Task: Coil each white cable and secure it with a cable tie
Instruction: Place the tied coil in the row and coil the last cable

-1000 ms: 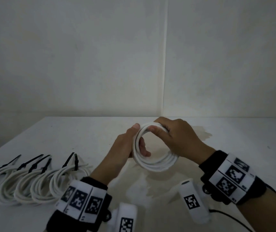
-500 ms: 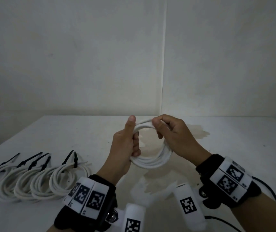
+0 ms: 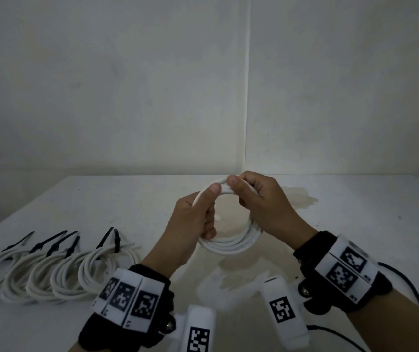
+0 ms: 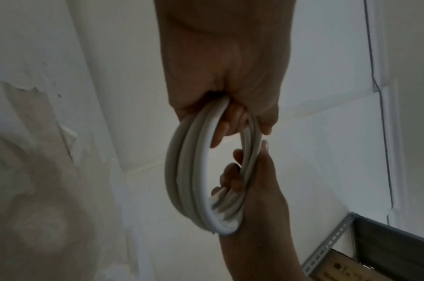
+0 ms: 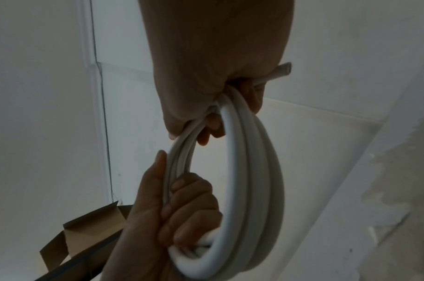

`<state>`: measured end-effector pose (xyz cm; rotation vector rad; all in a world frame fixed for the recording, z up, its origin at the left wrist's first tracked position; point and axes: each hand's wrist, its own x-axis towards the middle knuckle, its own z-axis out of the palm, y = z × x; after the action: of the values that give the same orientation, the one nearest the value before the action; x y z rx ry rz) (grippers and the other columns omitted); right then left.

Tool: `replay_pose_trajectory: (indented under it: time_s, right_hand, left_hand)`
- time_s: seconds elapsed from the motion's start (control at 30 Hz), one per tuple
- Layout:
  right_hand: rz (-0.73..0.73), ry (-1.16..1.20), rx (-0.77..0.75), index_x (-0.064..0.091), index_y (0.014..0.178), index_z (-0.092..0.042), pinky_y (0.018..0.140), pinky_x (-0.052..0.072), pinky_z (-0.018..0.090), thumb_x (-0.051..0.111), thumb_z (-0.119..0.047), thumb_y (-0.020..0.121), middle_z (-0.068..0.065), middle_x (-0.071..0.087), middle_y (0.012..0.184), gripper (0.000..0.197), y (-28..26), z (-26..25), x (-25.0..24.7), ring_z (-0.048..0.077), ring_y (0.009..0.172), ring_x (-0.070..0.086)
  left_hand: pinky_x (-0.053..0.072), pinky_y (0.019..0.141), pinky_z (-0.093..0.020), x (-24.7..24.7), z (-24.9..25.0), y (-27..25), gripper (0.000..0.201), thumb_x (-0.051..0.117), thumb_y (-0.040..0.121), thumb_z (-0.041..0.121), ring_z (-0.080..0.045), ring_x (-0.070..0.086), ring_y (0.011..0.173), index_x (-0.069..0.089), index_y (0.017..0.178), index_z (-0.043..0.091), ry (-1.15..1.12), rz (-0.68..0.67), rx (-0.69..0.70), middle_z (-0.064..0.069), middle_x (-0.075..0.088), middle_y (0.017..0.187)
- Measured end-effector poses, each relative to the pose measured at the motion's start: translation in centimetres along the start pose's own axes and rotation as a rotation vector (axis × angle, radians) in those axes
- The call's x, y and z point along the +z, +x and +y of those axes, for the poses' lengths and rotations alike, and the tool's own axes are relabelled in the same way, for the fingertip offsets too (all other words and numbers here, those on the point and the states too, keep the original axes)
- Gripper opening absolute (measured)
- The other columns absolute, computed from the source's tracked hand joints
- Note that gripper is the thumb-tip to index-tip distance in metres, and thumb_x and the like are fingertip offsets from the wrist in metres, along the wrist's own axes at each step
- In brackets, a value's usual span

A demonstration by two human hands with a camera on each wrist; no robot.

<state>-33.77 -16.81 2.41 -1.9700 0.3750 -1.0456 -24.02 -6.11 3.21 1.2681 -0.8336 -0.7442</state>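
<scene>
- While you hold this white cable (image 3: pixel 231 243) up off the table (image 3: pixel 355 224) between both hands, the winding looks finished to me: several loops lie together in one ring, and the wrist views show no long free tail.
- Your left hand (image 3: pixel 190 224) is closed round the ring's near-left side, fingers curled through the loops and thumb laid flat along the top strand.
- Your right hand (image 3: pixel 261 207) is clamped on the far-right top of the ring, thumb tip almost meeting your left thumb; in the right wrist view a short cut end (image 5: pixel 282 69) pokes out past the knuckles (so one end is pinned there, I judge).
- No tie is on this coil, and neither hand carries one, so the securing step is still ahead; where a spare tie lies, the pictures do not show.
- Out to the left of your left wrist, a row of finished coils (image 3: pixel 40 273) rests on the table, each cinched with a black cable tie (image 3: pixel 115 241) whose tail sticks up; about five, though the frame edge cuts off the farthest ones.
- Judged from that, most of the batch is done, and this coil is the one in progress.
</scene>
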Motion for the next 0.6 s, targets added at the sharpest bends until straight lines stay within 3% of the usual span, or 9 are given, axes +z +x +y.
replay_pose_trajectory:
  time_s: [0.1, 0.2, 0.3, 0.37, 0.47, 0.53, 0.6]
  right_hand:
    - [-0.025, 0.012, -0.006, 0.057, 0.072, -0.018, 0.058, 0.037, 0.016, 0.047, -0.044, 0.089, -0.008, 0.050, 0.063, 0.033, -0.1, -0.3, -0.5, 0.001, 0.057, 0.044]
    - [-0.095, -0.077, -0.020, 0.061, 0.094, -0.014, 0.067, 0.037, 0.007, 0.041, -0.016, 0.096, -0.004, 0.055, 0.082, 0.020, -0.1, 0.1, -2.2, -0.005, 0.070, 0.051]
    - [-0.100, -0.471, -0.141, 0.065, 0.103, -0.007, 0.070, 0.035, 0.013, 0.047, -0.018, 0.094, -0.003, 0.052, 0.084, 0.023, -0.1, 1.0, -3.5, 0.006, 0.075, 0.048]
    - [-0.046, -0.579, -0.146, 0.068, 0.100, -0.006, 0.071, 0.037, 0.020, 0.053, -0.019, 0.091, 0.000, 0.052, 0.085, 0.022, 0.0, 1.1, -3.5, 0.014, 0.074, 0.048]
    - [-0.057, -0.342, 0.039, 0.068, 0.085, -0.020, 0.070, 0.040, 0.013, 0.051, -0.013, 0.092, -0.003, 0.060, 0.076, 0.020, -0.4, 0.3, -2.8, 0.010, 0.070, 0.054]
    - [-0.116, -0.097, 0.200, 0.067, 0.079, -0.011, 0.075, 0.047, 0.026, 0.041, -0.019, 0.097, 0.009, 0.065, 0.076, 0.033, -0.9, -0.6, -2.3, 0.017, 0.072, 0.059]
    - [-0.155, 0.167, 0.311, 0.067, 0.089, -0.003, 0.079, 0.051, 0.031, 0.037, -0.039, 0.094, 0.014, 0.066, 0.081, 0.048, -1.4, -1.9, -2.3, 0.020, 0.075, 0.063]
  left_hand:
    - [0.026, 0.035, -0.018, 0.2, -0.1, -0.2, 0.047, 0.051, 0.092, 0.025, -0.006, 0.022, 0.033, 0.034, 0.049, 0.018, -0.039, 0.065, 0.014, 0.009, 0.026, 0.039]
    - [0.022, 0.035, -0.017, -0.4, 0.4, -0.3, 0.042, 0.049, 0.092, 0.028, -0.006, 0.019, 0.034, 0.028, 0.057, 0.017, -0.139, 0.102, -0.009, 0.009, 0.022, 0.041]
    - [0.020, 0.035, -0.017, -0.9, 0.6, -0.3, 0.040, 0.047, 0.092, 0.031, -0.006, 0.016, 0.035, 0.026, 0.060, 0.019, -0.186, 0.097, -0.005, 0.008, 0.019, 0.043]
    - [0.020, 0.035, -0.017, -0.6, 0.6, -0.6, 0.040, 0.047, 0.092, 0.032, -0.006, 0.016, 0.035, 0.026, 0.060, 0.019, -0.180, 0.076, -0.003, 0.008, 0.019, 0.043]
    - [0.022, 0.034, -0.017, 0.2, 0.6, -0.9, 0.043, 0.047, 0.092, 0.032, -0.006, 0.017, 0.036, 0.026, 0.057, 0.018, -0.185, 0.068, -0.005, 0.008, 0.019, 0.042]
    - [0.022, 0.035, -0.016, 0.1, 0.7, -0.8, 0.044, 0.047, 0.093, 0.031, -0.006, 0.017, 0.035, 0.026, 0.056, 0.018, -0.195, 0.083, 0.000, 0.008, 0.020, 0.042]
    - [0.022, 0.035, -0.016, 0.0, 0.6, -0.6, 0.044, 0.048, 0.092, 0.031, -0.006, 0.018, 0.035, 0.026, 0.056, 0.018, -0.179, 0.103, 0.006, 0.009, 0.020, 0.041]
